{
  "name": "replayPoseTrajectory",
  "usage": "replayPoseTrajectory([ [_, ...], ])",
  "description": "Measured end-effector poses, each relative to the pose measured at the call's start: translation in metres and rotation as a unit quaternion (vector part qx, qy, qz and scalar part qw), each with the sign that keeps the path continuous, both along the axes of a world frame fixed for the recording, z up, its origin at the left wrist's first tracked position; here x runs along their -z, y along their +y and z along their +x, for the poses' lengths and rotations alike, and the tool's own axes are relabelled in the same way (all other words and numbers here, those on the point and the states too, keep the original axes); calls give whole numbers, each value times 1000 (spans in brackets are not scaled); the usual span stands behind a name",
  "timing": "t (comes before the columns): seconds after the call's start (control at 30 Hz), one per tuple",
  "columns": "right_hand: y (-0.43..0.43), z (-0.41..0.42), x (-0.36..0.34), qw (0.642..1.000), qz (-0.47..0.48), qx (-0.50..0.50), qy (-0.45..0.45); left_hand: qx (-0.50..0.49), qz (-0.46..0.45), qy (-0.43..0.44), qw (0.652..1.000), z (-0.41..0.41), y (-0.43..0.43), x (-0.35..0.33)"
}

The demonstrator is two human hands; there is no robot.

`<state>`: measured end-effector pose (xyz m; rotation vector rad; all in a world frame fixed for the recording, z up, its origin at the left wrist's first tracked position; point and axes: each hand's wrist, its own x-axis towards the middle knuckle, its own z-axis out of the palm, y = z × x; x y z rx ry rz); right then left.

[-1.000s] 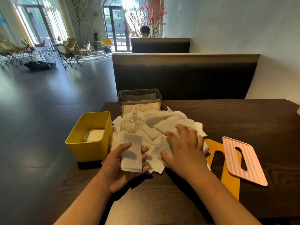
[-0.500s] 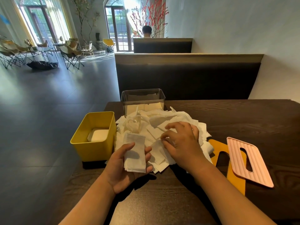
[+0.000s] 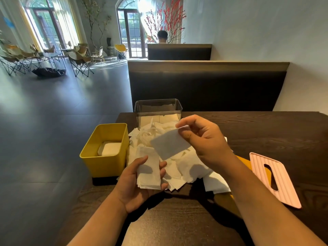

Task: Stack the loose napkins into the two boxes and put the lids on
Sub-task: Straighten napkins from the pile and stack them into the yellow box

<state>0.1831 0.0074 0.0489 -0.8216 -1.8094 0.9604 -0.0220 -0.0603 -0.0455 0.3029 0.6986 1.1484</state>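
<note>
1. A person sits at a dark table (image 3: 266,132), seen from their own head, with both hands over a pile (image 3: 188,167) of loose white napkins.
2. The left hand (image 3: 136,185) lies palm up near the table's front edge. Its thumb and fingers curl round a small stack (image 3: 149,173) of napkins.
3. The right hand (image 3: 204,141) is raised above the pile. Its thumb and fingertips pinch the top corner of one napkin (image 3: 170,146), which hangs clear, tilted down toward the stack.
4. A yellow box (image 3: 104,166) stands open on the left, touching the pile, with a few napkins flat in its bottom. A clear box (image 3: 158,107) stands open behind the pile, with a low layer of napkins inside.
5. A pink lid (image 3: 273,178) lies to the right, partly over a yellow lid (image 3: 243,159). Neither is on a box.
6. The step in hand looks like adding this napkin to the stack. The paper is thin and limp, so it is best left to hang straight, then laid flat with its edges matching the stack. The left thumb can pin it down before the right hand lets go.
7. Most of the pile remains to be sorted.
</note>
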Motion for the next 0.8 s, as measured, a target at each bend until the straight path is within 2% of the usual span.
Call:
replayPoseTrajectory([
  [0.1,-6,-3,-8,996,-47,-75,-24,-26,12,14,999,3,-2,-3],
  [0.2,-6,-10,-9,983,-75,-126,-111,-6,19,24,1000,6,-4,-9],
  [0.3,-5,-25,-1,967,-52,-134,-208,21,10,16,1000,5,-6,-8],
  [0.37,-4,-35,8,966,-52,-127,-218,58,30,20,998,2,-8,-6],
  [0.53,-2,-35,24,972,31,-48,-229,80,38,54,995,2,-11,-7],
  [0.63,1,-7,30,975,86,58,-196,74,20,53,996,1,-8,-6],
  [0.73,-2,32,42,939,110,185,-267,73,8,55,996,3,-9,-7],
  [0.8,-7,50,51,907,67,229,-346,66,4,56,996,4,-9,-8],
])
